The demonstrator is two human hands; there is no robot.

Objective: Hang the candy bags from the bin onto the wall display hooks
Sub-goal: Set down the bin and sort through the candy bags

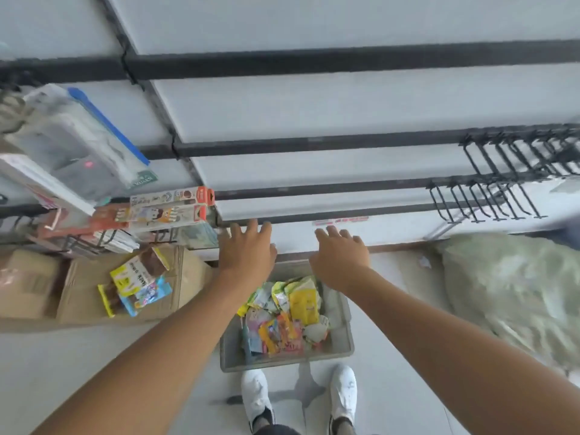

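A grey bin (345,337) stands on the floor at the foot of the wall, just ahead of my white shoes. It holds a heap of candy bags (292,312) in yellow, pink, orange and pale green. My left hand (248,251) and my right hand (340,255) hover palm down above the bin's far edge, fingers spread, holding nothing. Bare black display hooks (489,199) stick out from the wall rails at the right, in two rows. The wall panel straight ahead carries black rails with no hooks.
Boxed goods (169,208) and packaged items hang on hooks at the left. Cardboard boxes (81,290) below them carry a few snack packs (135,284). A large pale plastic sack (514,290) lies on the floor at the right.
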